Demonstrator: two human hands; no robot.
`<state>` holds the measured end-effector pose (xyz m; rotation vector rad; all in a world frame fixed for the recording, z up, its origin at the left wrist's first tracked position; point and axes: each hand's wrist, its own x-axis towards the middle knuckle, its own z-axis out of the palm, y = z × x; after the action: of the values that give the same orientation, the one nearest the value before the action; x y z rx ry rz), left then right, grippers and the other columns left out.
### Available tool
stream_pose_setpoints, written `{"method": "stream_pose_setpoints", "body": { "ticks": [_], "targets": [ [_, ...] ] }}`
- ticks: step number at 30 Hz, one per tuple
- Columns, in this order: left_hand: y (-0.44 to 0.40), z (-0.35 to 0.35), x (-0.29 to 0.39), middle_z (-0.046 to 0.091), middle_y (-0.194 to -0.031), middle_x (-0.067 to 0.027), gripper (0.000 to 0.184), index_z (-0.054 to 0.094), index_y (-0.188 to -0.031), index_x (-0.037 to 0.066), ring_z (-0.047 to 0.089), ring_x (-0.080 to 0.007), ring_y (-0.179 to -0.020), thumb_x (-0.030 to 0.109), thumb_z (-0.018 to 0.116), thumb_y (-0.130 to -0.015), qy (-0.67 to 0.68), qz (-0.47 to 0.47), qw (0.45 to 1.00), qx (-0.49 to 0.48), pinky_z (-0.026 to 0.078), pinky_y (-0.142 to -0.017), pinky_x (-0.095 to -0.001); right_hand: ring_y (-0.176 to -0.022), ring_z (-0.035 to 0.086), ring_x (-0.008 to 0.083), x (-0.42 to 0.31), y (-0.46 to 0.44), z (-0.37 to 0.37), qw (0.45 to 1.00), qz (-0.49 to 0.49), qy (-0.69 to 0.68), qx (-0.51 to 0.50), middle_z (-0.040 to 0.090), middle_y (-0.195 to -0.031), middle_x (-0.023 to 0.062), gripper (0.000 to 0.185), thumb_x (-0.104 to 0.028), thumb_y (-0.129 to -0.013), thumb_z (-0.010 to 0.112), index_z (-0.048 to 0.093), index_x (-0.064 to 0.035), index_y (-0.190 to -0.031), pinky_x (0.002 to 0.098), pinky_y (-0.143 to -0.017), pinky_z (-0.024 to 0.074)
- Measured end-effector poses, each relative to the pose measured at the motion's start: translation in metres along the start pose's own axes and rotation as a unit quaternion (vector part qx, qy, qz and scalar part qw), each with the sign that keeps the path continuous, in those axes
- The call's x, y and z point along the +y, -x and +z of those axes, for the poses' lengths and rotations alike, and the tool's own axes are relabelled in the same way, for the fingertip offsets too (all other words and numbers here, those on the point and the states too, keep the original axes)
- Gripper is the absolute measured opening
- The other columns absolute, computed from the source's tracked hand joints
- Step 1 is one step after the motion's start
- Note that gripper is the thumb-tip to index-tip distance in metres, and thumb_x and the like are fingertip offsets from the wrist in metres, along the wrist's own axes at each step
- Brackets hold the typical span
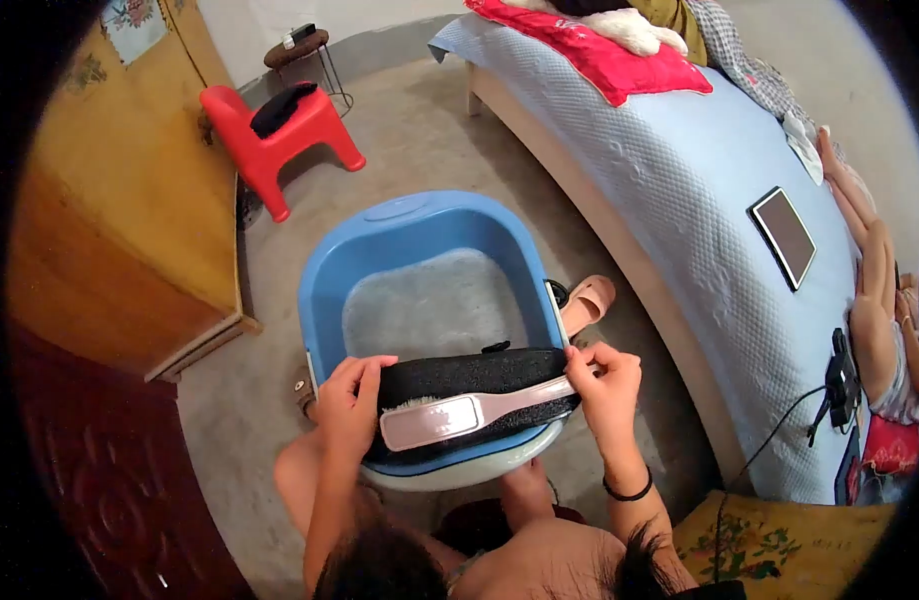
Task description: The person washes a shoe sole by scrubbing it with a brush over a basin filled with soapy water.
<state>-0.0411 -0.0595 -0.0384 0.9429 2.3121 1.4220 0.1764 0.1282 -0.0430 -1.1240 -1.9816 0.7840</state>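
Note:
A blue plastic basin (324, 270) with greyish, foamy water (434, 300) in it stands in front of me. Across its near side lies a thick, dark piece of black fabric (469, 372), its exact kind unclear. On top of the fabric rests a pale pink scrub brush (434, 422), back facing up, with some white bristles showing at its edge. My left hand (349, 405) is closed on the fabric's left end. My right hand (604, 385) pinches the end of the brush handle, beside the fabric's right end; whether it also grips fabric is hidden.
A red plastic chair (269, 140) holds another black fuzzy piece (282, 108). To the right is a bed (669, 190) with a tablet (784, 237) and a person's legs (874, 290). A pink slipper (587, 303) sits beside the basin, and a yellow cabinet (129, 210) stands left.

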Motion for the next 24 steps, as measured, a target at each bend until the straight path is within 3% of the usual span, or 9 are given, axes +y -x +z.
{"method": "stream_pose_setpoints", "body": {
  "ticks": [2,4,10,12,14,16,18,20,24],
  "targets": [
    [0.001,0.001,0.006,0.065,-0.082,-0.0085,0.024,0.071,-0.096,0.004,0.061,-0.0175,-0.076,0.019,0.052,-0.095,-0.001,0.001,1.000,0.006,0.046,-0.071,-0.0263,-0.041,0.048,0.0161,0.008,-0.008,-0.004,0.999,-0.027,-0.020,0.021,0.058,-0.051,0.0063,0.025,-0.023,-0.077,0.074,0.065,-0.0037,-0.063,0.0279,-0.049,0.0375],
    [0.001,0.001,0.009,0.065,-0.083,-0.0084,0.023,0.071,-0.096,0.004,0.061,-0.0175,-0.077,0.018,0.052,-0.095,-0.003,0.008,1.000,0.007,0.046,-0.071,-0.0261,-0.050,0.049,0.0043,0.000,-0.018,-0.019,0.996,0.036,-0.081,0.004,0.059,-0.055,0.0016,0.022,-0.017,-0.079,0.072,0.066,0.0015,-0.068,0.0229,-0.049,0.0377],
    [0.004,0.000,0.011,0.064,-0.082,-0.0069,0.021,0.071,-0.096,0.006,0.061,-0.0169,-0.076,0.015,0.053,-0.094,-0.017,0.014,1.000,0.011,0.046,-0.070,-0.0263,-0.053,0.048,0.0034,0.005,-0.015,-0.014,0.988,0.056,-0.139,0.026,0.061,-0.058,0.0016,0.019,-0.011,-0.078,0.072,0.064,0.0037,-0.069,0.0211,-0.047,0.0369],
    [0.003,0.000,0.005,0.063,-0.081,-0.0067,0.021,0.071,-0.096,0.006,0.061,-0.0164,-0.075,0.016,0.053,-0.094,-0.013,0.019,1.000,0.013,0.046,-0.069,-0.0256,-0.050,0.047,0.0085,-0.008,-0.002,-0.005,0.994,0.048,-0.096,-0.005,0.059,-0.055,0.0040,0.021,-0.016,-0.076,0.074,0.065,0.0000,-0.068,0.0257,-0.054,0.0381],
    [0.002,0.001,0.002,0.063,-0.080,-0.0065,0.021,0.071,-0.096,0.006,0.060,-0.0160,-0.074,0.017,0.054,-0.094,-0.011,0.013,1.000,0.013,0.045,-0.068,-0.0251,-0.053,0.044,0.0215,-0.007,0.006,0.000,0.999,0.033,-0.018,0.021,0.051,-0.051,0.0048,0.025,-0.027,-0.075,0.075,0.065,-0.0067,-0.063,0.0335,-0.069,0.0312],
    [0.002,0.002,0.004,0.062,-0.080,-0.0063,0.021,0.072,-0.096,0.007,0.060,-0.0154,-0.074,0.018,0.054,-0.094,-0.002,0.024,1.000,0.013,0.045,-0.067,-0.0255,-0.054,0.044,0.0216,0.000,-0.002,-0.006,0.997,0.062,-0.045,0.000,0.052,-0.051,0.0043,0.025,-0.026,-0.075,0.075,0.064,-0.0072,-0.062,0.0336,-0.069,0.0306],
    [0.002,0.001,0.009,0.062,-0.080,-0.0062,0.021,0.072,-0.096,0.008,0.060,-0.0154,-0.074,0.019,0.054,-0.094,-0.010,0.018,1.000,0.007,0.045,-0.067,-0.0258,-0.049,0.046,0.0070,-0.003,-0.013,-0.022,0.994,0.057,-0.092,-0.001,0.052,-0.051,0.0020,0.023,-0.016,-0.079,0.072,0.063,0.0000,-0.065,0.0260,-0.053,0.0365],
    [0.002,0.001,0.009,0.062,-0.080,-0.0062,0.021,0.072,-0.097,0.008,0.059,-0.0155,-0.074,0.019,0.054,-0.094,-0.018,0.013,1.000,0.005,0.045,-0.068,-0.0259,-0.051,0.045,0.0024,0.010,-0.019,-0.030,0.990,0.068,-0.117,0.043,0.054,-0.054,-0.0005,0.024,-0.014,-0.081,0.070,0.063,0.0035,-0.067,0.0209,-0.045,0.0341],
    [0.003,0.001,0.011,0.062,-0.080,-0.0061,0.021,0.071,-0.096,0.007,0.058,-0.0152,-0.074,0.020,0.055,-0.094,-0.025,0.006,1.000,0.011,0.044,-0.067,-0.0253,-0.053,0.045,0.0027,0.011,-0.018,-0.029,0.990,0.071,-0.110,0.043,0.055,-0.054,-0.0021,0.022,-0.011,-0.081,0.069,0.062,0.0042,-0.066,0.0224,-0.047,0.0353]
  ]
}}
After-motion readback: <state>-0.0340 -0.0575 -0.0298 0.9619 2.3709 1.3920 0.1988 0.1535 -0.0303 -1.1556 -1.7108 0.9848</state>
